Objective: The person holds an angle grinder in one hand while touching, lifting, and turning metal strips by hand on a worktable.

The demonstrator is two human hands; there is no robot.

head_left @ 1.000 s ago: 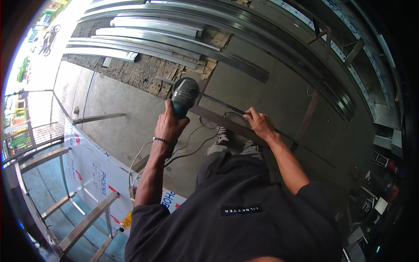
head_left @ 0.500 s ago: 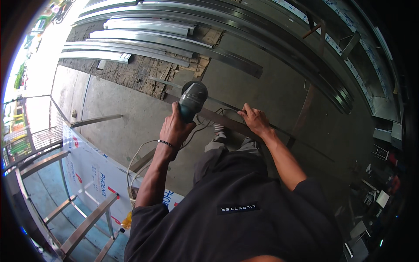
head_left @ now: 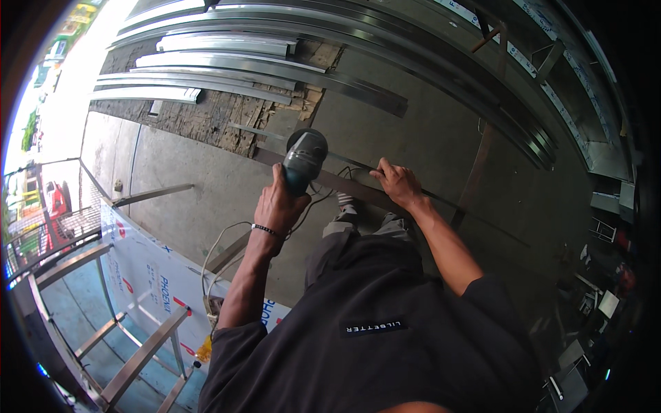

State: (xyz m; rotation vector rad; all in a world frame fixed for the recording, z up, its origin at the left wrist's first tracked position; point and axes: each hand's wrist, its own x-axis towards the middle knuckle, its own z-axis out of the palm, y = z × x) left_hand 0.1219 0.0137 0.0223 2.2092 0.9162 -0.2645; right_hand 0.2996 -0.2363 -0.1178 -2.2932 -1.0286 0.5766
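My left hand (head_left: pixel 279 208) is wrapped around the body of an angle grinder (head_left: pixel 303 165), its dark round disc at the far end. The disc lies over a long thin metal bar (head_left: pixel 352 163) that runs across in front of me; whether they touch is hard to tell. With closed fingers, my right hand (head_left: pixel 398 183) grips that bar to the right of the grinder. Just below the bar is a wider brown metal beam (head_left: pixel 361 193), above my feet. A cord (head_left: pixel 335 189) loops on the floor behind the grinder.
Long shiny metal profiles (head_left: pixel 227 62) lie on a worn wooden board (head_left: pixel 244 117) ahead. A metal frame (head_left: pixel 141 354) and a film-covered sheet (head_left: pixel 148 265) stand at the lower left. Film-edged racks (head_left: pixel 564 117) are at the right, with assorted items (head_left: pixel 609 306) lower down.
My view has shifted slightly, so the profiles ahead sit a little further left. My right hand has shifted slightly left along the bar. The grinder stays over the bar.
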